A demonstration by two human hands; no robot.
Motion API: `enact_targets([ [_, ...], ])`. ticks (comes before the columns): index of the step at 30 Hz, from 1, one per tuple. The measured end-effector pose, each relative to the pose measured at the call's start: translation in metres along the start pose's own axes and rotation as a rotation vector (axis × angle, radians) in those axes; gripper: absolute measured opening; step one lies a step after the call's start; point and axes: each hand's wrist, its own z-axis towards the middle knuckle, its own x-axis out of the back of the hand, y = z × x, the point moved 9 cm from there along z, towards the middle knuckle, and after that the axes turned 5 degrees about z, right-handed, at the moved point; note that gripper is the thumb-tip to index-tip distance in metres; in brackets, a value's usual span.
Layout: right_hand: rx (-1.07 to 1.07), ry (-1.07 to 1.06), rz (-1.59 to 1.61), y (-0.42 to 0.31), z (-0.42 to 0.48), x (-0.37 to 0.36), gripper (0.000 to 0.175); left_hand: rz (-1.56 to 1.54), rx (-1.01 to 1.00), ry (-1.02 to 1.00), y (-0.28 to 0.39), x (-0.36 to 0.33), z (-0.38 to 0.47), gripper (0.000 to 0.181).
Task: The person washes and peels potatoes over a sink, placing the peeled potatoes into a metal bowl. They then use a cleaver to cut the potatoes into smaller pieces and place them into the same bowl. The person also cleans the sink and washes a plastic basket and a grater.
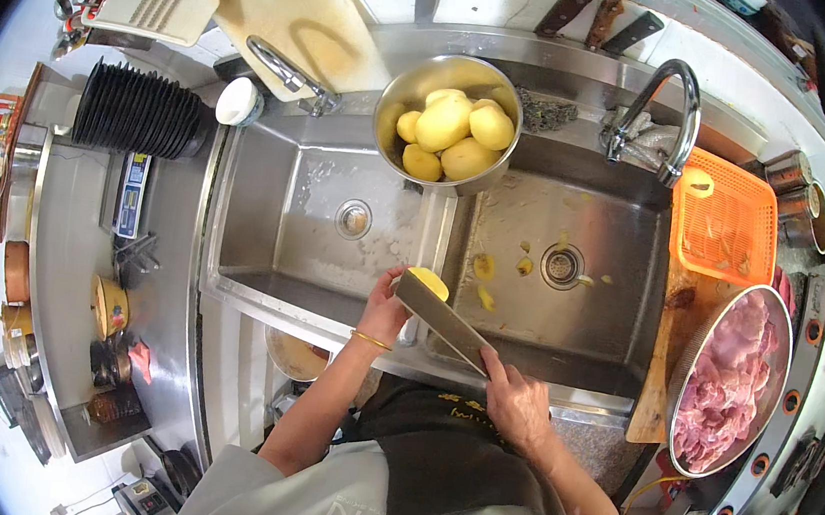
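Observation:
My left hand (386,307) holds a peeled yellow potato (431,282) over the divider between two steel sink basins. In my right hand (518,404) is the handle of a wide-bladed kitchen knife (443,321); its blade lies across the potato and hides part of it. Beyond my hands, a round steel pot (501,169) full of peeled potatoes (443,122) rests at the back over the divider. Yellow scraps (484,266) lie in the right basin (539,203), around its drain.
Two curved chrome faucets (686,128) rise behind the basins. A white cutting board (287,11) leans at the back left. On the right are an orange plastic basket (725,222), a wooden board (649,410) and a metal bowl of raw meat (727,388). Stacked black plates (141,108) stand left.

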Motion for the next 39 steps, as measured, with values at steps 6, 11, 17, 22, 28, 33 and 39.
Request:
enact_targets([
  [6,-0.004,0.031,-0.093,0.003,-0.013,0.013,0.052,0.329,-0.229,-0.129,0.017,-0.034,0.001,0.027],
  [11,0.030,0.066,-0.129,0.007,-0.017,0.026,0.055,-0.143,0.114,-0.135,-0.015,-0.033,0.007,0.026],
  [17,0.042,0.053,-0.202,0.018,-0.023,0.036,0.056,-0.048,0.305,-0.150,-0.039,-0.044,0.008,0.026],
  [22,0.082,0.100,-0.218,0.025,-0.029,0.046,0.055,-0.110,0.315,-0.139,-0.042,-0.050,0.000,0.031],
  [28,0.045,0.023,-0.219,0.041,-0.036,0.043,0.059,-0.178,0.391,-0.161,-0.049,-0.069,-0.012,0.031],
  [33,0.028,0.030,-0.173,0.048,-0.041,0.043,0.058,-0.115,0.397,-0.035,-0.059,-0.065,-0.017,0.033],
  [39,0.039,0.034,-0.146,0.048,-0.048,0.044,0.059,-0.126,0.370,-0.115,-0.066,-0.063,-0.009,0.031],
])
